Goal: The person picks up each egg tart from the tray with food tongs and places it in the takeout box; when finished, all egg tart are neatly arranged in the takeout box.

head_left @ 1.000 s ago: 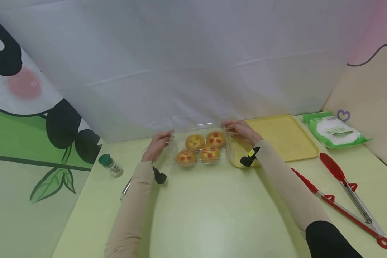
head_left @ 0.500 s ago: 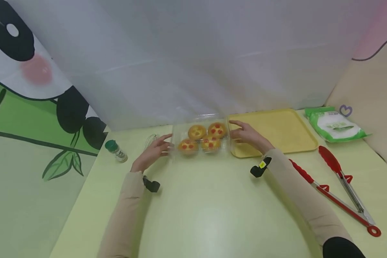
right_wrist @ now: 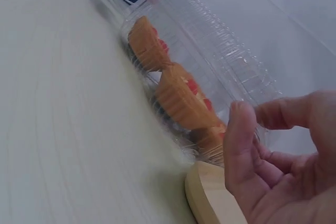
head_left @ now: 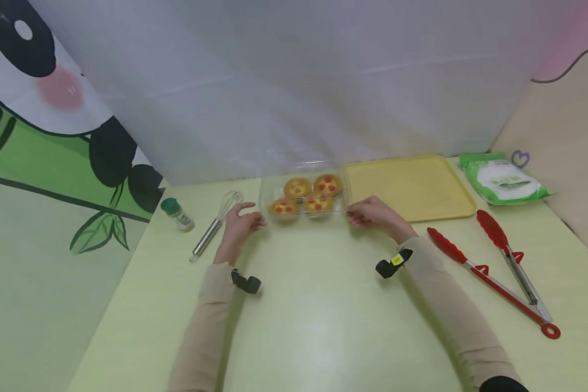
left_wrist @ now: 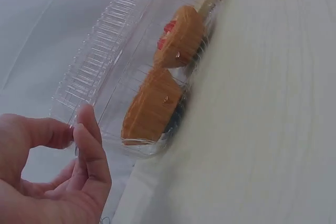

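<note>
A clear plastic clamshell container (head_left: 304,215) stands at the back of the table, its lid down. Inside lie several round golden pastries (head_left: 328,185) with red toppings. At the container's left front corner, my left hand (head_left: 242,223) pinches the plastic edge between thumb and fingertips; in the left wrist view the hand (left_wrist: 68,166) has its fingertips together over the rim. The right hand (head_left: 372,213) pinches the right front corner, and in the right wrist view its thumb and finger (right_wrist: 242,124) meet at the edge.
Right of the container lies a yellow tray (head_left: 406,188), with a green and white packet (head_left: 507,182) beyond. Red-tipped tongs (head_left: 504,288) lie spread at the right. On the left are a whisk (head_left: 215,226) and a green-capped shaker bottle (head_left: 177,214). A white cloth (head_left: 294,87) hangs behind.
Both hands have come from the container's sides to its front corners, their fingers closing from spread to pinched. The container looks unmoved. The head view has shifted slightly, and the whisk now shows fully.
</note>
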Motion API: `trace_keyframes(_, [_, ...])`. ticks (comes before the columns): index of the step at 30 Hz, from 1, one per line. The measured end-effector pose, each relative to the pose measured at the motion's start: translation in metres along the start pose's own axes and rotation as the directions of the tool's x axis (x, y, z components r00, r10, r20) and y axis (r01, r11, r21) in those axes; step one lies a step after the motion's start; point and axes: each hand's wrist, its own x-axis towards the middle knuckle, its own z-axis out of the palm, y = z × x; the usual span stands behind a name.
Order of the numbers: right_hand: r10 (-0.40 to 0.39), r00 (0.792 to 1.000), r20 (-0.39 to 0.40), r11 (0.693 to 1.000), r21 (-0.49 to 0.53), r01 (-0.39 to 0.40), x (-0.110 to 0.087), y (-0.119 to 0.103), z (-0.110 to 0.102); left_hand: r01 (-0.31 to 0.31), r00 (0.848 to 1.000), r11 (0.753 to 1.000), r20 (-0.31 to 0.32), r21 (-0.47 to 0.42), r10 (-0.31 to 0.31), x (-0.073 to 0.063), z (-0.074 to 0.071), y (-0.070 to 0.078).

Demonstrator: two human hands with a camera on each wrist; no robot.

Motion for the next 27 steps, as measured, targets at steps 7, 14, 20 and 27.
trace_keyframes(7, [-0.021,0.995,-0.096,0.998,0.062,0.027,0.002,0.002,0.007,-0.039,0.998,0.995,-0.061,-0.091,0.034,0.001,0.008,-0.007])
trace_keyframes(14, [-0.039,0.994,-0.103,0.996,0.074,0.047,0.000,0.002,0.008,-0.052,0.994,0.993,-0.101,-0.108,0.041,0.003,0.011,-0.009])
trace_keyframes(20, [-0.033,0.994,-0.102,0.996,0.079,0.041,0.001,0.005,0.007,-0.044,0.993,0.991,-0.113,-0.124,0.030,0.004,0.012,-0.011])
trace_keyframes(27, [-0.035,0.992,-0.118,0.993,0.107,0.047,0.003,0.003,0.007,-0.046,0.994,0.989,-0.103,-0.139,0.032,0.005,0.010,-0.010])
